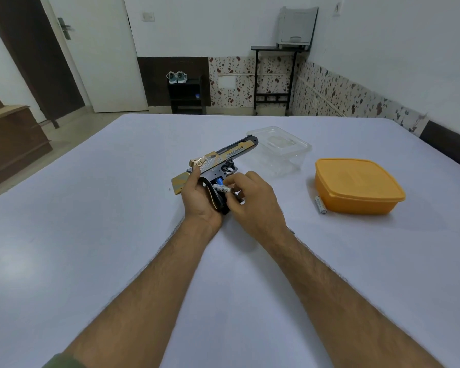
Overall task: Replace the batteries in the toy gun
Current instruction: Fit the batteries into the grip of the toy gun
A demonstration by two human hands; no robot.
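Two bare forearms reach over the white table (91, 235). The left hand (199, 197) grips the handle of the black-and-gold plastic toy gun (223, 158), its barrel pointing away. The right hand (252, 197) pinches a small white cylindrical battery (222, 189) at the open grip. Farther right, another white battery (320, 205) lies just beside the orange lidded plastic box (359, 185), behind it a clear plastic container (282, 150).
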